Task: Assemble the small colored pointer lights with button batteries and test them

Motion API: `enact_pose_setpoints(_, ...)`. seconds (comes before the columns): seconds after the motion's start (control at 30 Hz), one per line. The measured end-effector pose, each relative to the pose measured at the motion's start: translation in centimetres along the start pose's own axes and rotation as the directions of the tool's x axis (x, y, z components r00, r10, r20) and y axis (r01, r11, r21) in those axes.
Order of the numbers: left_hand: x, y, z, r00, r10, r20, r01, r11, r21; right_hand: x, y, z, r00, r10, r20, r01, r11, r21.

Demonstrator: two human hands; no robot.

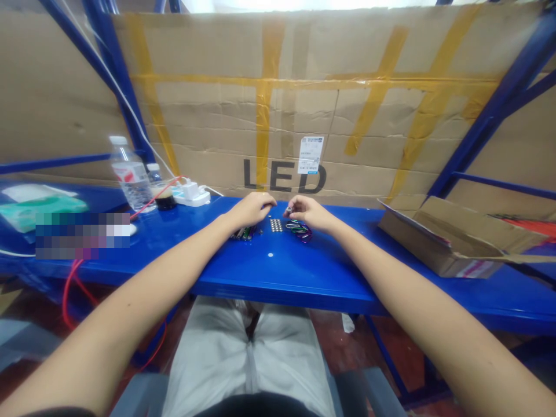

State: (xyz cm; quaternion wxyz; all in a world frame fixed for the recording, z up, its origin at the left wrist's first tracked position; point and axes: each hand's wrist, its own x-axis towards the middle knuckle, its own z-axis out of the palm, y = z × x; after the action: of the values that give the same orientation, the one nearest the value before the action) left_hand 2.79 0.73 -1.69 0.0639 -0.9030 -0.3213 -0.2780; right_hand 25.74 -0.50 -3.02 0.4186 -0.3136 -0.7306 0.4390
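My right hand is closed in a pinch on a small shiny metal piece, too small to name. Below it lies a cluster of coloured carabiners, green and purple among them. Several small round metal pieces sit in neat rows between my hands. My left hand is curled just left of these rows, its fingers together; whatever they hold, if anything, is hidden. Partly under that wrist is a row of slim, dark and coloured shiny items.
An open cardboard box stands right on the blue table. At left are a water bottle, a small dark-liquid bottle, a power strip with cables, and a green packet. A large cardboard panel rises behind.
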Motion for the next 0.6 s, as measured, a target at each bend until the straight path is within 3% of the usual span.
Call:
enact_pose_setpoints(0.2,0.6,-1.6,1.6,0.967,-0.043,0.25,0.017,0.994,0.106,-0.4,-0.7,0.3,0.996,0.071,-0.047,-0.06,0.976,0.209)
enact_pose_setpoints(0.3,0.9,-2.1,2.1,0.948,-0.068,0.31,0.045,0.996,0.079,-0.3,-0.7,0.1,0.999,0.039,-0.017,-0.036,0.988,0.153)
enact_pose_setpoints(0.47,1.3,-2.6,2.1,0.934,-0.162,0.32,0.149,0.987,0.063,-0.3,-0.7,-0.1,0.996,0.017,0.091,-0.018,1.0,0.003)
enact_pose_setpoints(0.6,1.4,-2.6,1.7,0.912,-0.203,0.355,0.188,0.979,0.078,-0.2,-0.6,0.0,0.994,0.01,0.105,-0.005,0.999,-0.046)
